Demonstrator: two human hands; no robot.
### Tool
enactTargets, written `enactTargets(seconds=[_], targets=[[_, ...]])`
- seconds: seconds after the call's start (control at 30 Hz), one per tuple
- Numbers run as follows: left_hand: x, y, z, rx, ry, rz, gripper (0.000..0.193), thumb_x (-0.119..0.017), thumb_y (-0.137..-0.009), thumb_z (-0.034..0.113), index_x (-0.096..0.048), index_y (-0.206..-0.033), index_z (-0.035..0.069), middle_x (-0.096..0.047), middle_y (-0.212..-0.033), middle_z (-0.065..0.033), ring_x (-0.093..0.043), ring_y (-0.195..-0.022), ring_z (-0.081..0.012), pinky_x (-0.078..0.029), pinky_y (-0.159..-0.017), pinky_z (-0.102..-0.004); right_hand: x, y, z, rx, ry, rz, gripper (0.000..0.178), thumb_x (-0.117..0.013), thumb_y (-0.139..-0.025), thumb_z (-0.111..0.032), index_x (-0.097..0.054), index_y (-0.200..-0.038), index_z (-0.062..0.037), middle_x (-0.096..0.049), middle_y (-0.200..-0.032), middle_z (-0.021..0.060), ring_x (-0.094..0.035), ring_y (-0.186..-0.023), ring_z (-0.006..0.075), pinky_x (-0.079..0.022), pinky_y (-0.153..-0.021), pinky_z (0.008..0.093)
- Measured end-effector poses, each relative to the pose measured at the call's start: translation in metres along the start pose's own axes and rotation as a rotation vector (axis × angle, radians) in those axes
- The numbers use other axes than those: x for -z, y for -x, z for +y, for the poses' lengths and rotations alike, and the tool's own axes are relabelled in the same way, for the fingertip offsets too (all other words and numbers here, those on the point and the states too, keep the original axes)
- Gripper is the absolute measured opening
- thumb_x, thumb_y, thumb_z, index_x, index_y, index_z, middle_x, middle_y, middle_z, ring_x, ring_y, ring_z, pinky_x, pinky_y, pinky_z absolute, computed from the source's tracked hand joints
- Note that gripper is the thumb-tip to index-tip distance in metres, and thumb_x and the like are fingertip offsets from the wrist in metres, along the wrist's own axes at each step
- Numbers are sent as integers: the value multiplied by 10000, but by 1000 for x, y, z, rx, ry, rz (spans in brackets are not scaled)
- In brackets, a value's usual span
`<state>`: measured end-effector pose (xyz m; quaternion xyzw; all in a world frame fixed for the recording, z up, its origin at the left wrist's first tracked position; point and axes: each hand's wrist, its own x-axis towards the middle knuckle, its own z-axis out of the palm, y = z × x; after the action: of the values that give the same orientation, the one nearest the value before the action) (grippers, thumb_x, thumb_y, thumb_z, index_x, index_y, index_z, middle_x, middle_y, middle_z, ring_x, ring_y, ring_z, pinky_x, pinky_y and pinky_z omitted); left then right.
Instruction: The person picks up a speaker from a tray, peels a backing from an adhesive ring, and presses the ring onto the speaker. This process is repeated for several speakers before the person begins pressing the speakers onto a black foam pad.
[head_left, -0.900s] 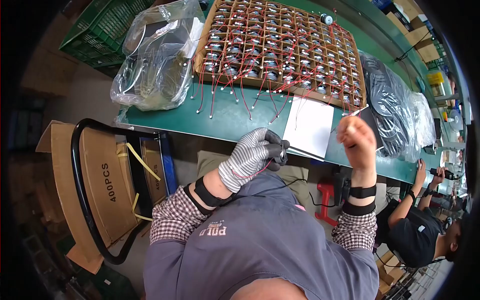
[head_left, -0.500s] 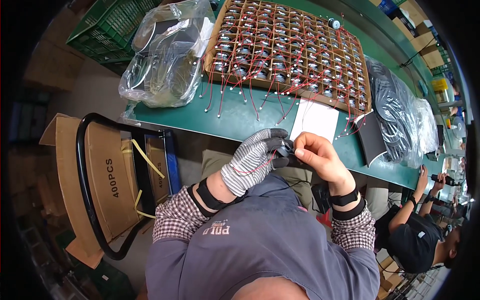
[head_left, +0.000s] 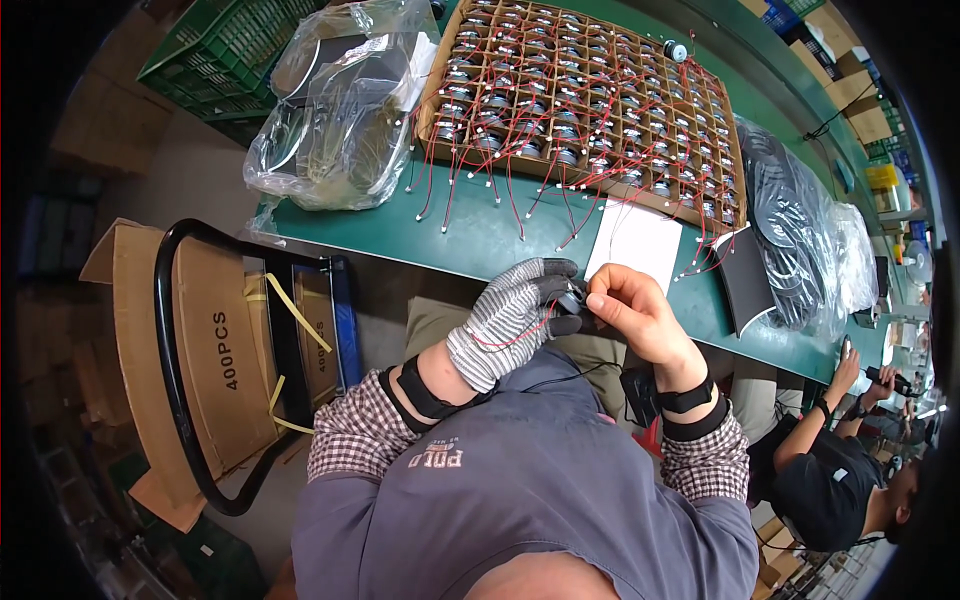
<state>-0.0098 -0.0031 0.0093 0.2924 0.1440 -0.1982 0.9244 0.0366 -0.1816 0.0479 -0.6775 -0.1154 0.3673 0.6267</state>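
My left hand (head_left: 508, 318), in a striped grey glove with black fingertips, is closed around a small dark round speaker (head_left: 570, 301). A thin red wire (head_left: 495, 346) runs from the speaker across the glove. My bare right hand (head_left: 648, 312) meets it from the right, thumb and forefinger pinched at the speaker's edge; whatever sits between those fingertips is too small and dark to make out. Both hands are over my lap, just short of the bench edge. Beyond them, a divided cardboard tray (head_left: 655, 207) holds many similar speakers, their red wires hanging over its front.
White paper (head_left: 632, 248) lies on the green bench (head_left: 375, 232) before the tray. Bagged black sheets (head_left: 350, 140) are at left; black rings in plastic (head_left: 795, 230) and a dark sheet (head_left: 745, 280) at right. A cart with cartons (head_left: 210, 350) stands left. Another person (head_left: 825, 480) works at right.
Both hands keep nearly the same hold on the speaker. The view has shifted slightly, and the person at the right has moved their hands a little.
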Motion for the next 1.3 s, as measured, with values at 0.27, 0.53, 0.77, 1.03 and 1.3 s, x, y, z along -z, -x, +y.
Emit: enactTargets(seconds=[0.27, 0.53, 0.77, 1.03, 1.3], targets=[[-1, 2, 3, 43, 21, 0, 394, -622, -706, -85, -544, -1080, 12, -578, -921, -75, -583, -826, -156, -515, -716, -272, 0, 0, 1, -1, 17, 18, 144, -573, -859, -150, -498, -779, -56, -470, -690, -47, -419, -618, 34, -348, -555, 181], [3, 0, -1, 34, -52, 37, 236, -564, -845, 117, -521, -1058, 24, -566, -939, -54, -571, -821, -159, -522, -693, -312, -3, 1, -5, -8, 124, 37, 123, -579, -841, -104, -499, -765, -49, -445, -668, -62, -375, -595, 21, -297, -508, 184], [-5, 7, 2, 58, -114, 13, 356, -624, -784, 25, -482, -1110, 17, -577, -947, -91, -589, -806, -165, -507, -684, -280, -6, 4, -12, 37, 252, 58, 128, -569, -850, -112, -510, -769, -33, -457, -667, -51, -377, -593, 22, -298, -512, 184], [-10, 14, 10, -149, -192, 18, 376, -615, -779, 1, -462, -1122, 1, -581, -1027, -121, -592, -859, -171, -507, -721, -283, 17, 11, -24, 217, -98, 362, 201, -516, -889, -176, -520, -765, -18, -495, -661, 7, -419, -568, 65, -327, -540, 204], [-12, 18, 6, -639, -630, 42, 425, -626, -748, -50, -444, -1129, -9, -562, -1092, -136, -556, -966, -175, -459, -850, -284, 29, 26, -21, 408, 571, 355, 303, -714, -733, -228, -508, -592, -57, -477, -566, -6, -455, -509, 109, -376, -479, 250]])
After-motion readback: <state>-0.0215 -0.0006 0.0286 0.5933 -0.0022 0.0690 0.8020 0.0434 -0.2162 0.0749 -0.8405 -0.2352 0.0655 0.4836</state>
